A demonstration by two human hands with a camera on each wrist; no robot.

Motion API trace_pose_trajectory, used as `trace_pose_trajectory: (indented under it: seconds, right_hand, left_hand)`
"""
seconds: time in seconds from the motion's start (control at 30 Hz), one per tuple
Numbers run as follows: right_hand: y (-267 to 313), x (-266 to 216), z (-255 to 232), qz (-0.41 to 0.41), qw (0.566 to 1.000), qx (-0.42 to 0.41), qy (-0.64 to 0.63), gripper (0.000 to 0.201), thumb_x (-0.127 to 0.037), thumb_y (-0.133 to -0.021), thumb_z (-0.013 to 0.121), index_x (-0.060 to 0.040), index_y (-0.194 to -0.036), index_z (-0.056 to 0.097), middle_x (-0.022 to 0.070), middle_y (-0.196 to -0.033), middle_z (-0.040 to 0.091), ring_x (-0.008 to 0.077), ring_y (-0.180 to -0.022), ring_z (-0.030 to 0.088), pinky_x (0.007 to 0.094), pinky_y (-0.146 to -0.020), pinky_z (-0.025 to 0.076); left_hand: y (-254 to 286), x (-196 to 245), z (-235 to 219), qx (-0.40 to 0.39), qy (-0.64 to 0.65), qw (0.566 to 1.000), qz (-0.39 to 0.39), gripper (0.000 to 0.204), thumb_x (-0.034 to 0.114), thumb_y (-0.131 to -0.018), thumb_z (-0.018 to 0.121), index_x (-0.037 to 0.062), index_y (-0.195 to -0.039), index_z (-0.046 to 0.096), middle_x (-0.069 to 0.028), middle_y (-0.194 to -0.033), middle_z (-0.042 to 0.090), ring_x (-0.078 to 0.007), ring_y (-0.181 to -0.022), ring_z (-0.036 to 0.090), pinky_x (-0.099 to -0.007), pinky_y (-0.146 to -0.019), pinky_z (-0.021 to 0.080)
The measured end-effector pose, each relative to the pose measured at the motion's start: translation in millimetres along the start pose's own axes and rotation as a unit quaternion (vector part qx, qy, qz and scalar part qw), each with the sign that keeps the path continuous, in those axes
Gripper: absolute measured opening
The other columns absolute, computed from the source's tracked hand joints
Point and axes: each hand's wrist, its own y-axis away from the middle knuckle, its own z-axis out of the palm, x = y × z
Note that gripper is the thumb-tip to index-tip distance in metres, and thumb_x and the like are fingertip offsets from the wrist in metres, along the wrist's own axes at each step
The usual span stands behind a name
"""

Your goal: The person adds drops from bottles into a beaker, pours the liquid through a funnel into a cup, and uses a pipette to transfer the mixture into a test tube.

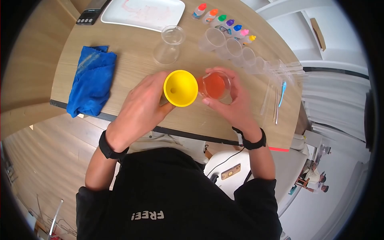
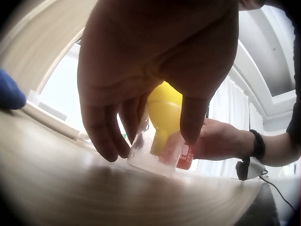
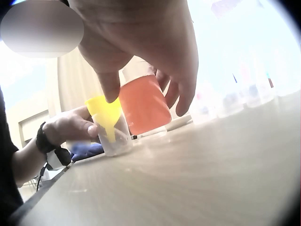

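Yellow funnel [image 1: 180,88] in left-hand [image 1: 140,106] cup; right hand [image 1: 232,102] grips orange cup [image 1: 215,85] near edge.

Left hand [image 2: 155,56] fingers [image 2: 103,134] round clear cup [image 2: 157,150], yellow funnel [image 2: 162,115] inside, on wooden table [image 2: 70,183]

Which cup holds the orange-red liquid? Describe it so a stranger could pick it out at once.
Start at the round wooden table and find the yellow funnel near its front edge. Just right of it, the right hand holds a clear plastic cup. Unlike the empty cups behind it, this one holds orange-red liquid.
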Motion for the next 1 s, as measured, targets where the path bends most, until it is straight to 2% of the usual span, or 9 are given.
trace_pose_trajectory:
  seconds: [0.17, 0.23, 0.33, 0.63, 0.73, 0.83, 0.93, 1.0]
  right_hand:
    - [1.8, -24.0, -17.4, -0.035, 0.995, -0.034, 0.083, 0.068, -0.013, -0.083, 0.094, -0.0097, -0.143, 0.063, 0.0078, -0.137, 0.072, 0.0249, -0.128, 0.069, 0.0382, -0.111, 0.053]
    - [1.3, -29.4, -24.6, -0.05, 0.993, -0.039, 0.096, 0.067, -0.014, -0.083, 0.095, -0.0101, -0.142, 0.063, 0.0079, -0.135, 0.072, 0.0258, -0.127, 0.07, 0.0378, -0.11, 0.054]
    - [-0.4, -46.4, -39.3, -0.047, 0.985, -0.078, 0.146, 0.077, -0.003, -0.082, 0.094, -0.0052, -0.148, 0.055, 0.0106, -0.143, 0.068, 0.0228, -0.132, 0.067, 0.042, -0.12, 0.048]
    - [-5.3, -66.5, -57.3, -0.067, 0.973, -0.093, 0.2, 0.076, -0.001, -0.08, 0.094, -0.0041, -0.147, 0.058, 0.0112, -0.143, 0.068, 0.0237, -0.129, 0.069, 0.0423, -0.118, 0.052]
    - [-4.5, -63.1, -56.3, -0.071, 0.979, -0.05, 0.183, 0.07, -0.012, -0.077, 0.098, -0.0088, -0.14, 0.065, 0.0098, -0.134, 0.074, 0.0278, -0.12, 0.074, 0.0386, -0.107, 0.057]
    - [-3.7, -64.2, -55.2, -0.073, 0.984, -0.038, 0.155, 0.069, -0.012, -0.077, 0.098, -0.0087, -0.139, 0.066, 0.0095, -0.134, 0.074, 0.0282, -0.119, 0.074, 0.0384, -0.106, 0.058]
    - [-3.6, -74.2, -60.8, -0.054, 0.974, -0.101, 0.194, 0.078, -0.001, -0.078, 0.096, -0.0038, -0.146, 0.058, 0.0124, -0.143, 0.068, 0.0242, -0.129, 0.069, 0.0423, -0.115, 0.053]
    - [-3.4, -73.4, -59.9, -0.067, 0.971, -0.105, 0.205, 0.077, -0.001, -0.078, 0.096, -0.0039, -0.146, 0.059, 0.0118, -0.142, 0.069, 0.024, -0.128, 0.07, 0.0415, -0.114, 0.053]
  left_hand:
    - [-4.1, 5.8, 1.4, -0.014, 0.043, 0.999, 0.004, 0.059, 0.007, -0.088, 0.087, 0.0022, -0.141, 0.062, -0.0204, -0.136, 0.07, -0.0423, -0.126, 0.066, -0.0434, -0.106, 0.054]
    - [-7.0, 9.6, -0.2, -0.013, 0.037, 0.999, 0.024, 0.057, 0.007, -0.088, 0.084, 0.0018, -0.14, 0.061, -0.0213, -0.133, 0.069, -0.0441, -0.124, 0.065, -0.0469, -0.104, 0.054]
    - [-9.8, 12.5, -0.7, -0.018, 0.026, 0.999, 0.039, 0.056, 0.007, -0.089, 0.083, 0.0015, -0.14, 0.06, -0.0218, -0.131, 0.069, -0.045, -0.124, 0.064, -0.0486, -0.103, 0.054]
    - [-13.6, 15.1, 15.7, -0.017, 0.036, 0.998, 0.057, 0.057, 0.004, -0.089, 0.083, 0.0018, -0.142, 0.061, -0.0192, -0.134, 0.07, -0.0426, -0.125, 0.066, -0.0438, -0.106, 0.054]
    - [-13.3, 17.6, 17.3, -0.027, 0.029, 0.998, 0.049, 0.057, 0.004, -0.089, 0.083, 0.0009, -0.141, 0.06, -0.0201, -0.134, 0.069, -0.0432, -0.125, 0.066, -0.0449, -0.105, 0.055]
    - [-13.9, 16.6, 18.5, -0.031, 0.022, 0.998, 0.046, 0.057, 0.004, -0.088, 0.083, 0.0001, -0.14, 0.06, -0.0206, -0.133, 0.07, -0.0436, -0.124, 0.066, -0.0456, -0.104, 0.055]
    - [-13.4, 15.2, 22.1, -0.034, 0.025, 0.998, 0.052, 0.054, 0.004, -0.089, 0.08, 0.0016, -0.139, 0.059, -0.0205, -0.129, 0.068, -0.0437, -0.123, 0.064, -0.0475, -0.103, 0.054]
    - [-12.6, 15.5, 22.4, -0.038, 0.028, 0.997, 0.054, 0.052, 0.004, -0.09, 0.079, 0.0024, -0.138, 0.058, -0.0205, -0.129, 0.067, -0.0437, -0.124, 0.063, -0.0483, -0.104, 0.054]
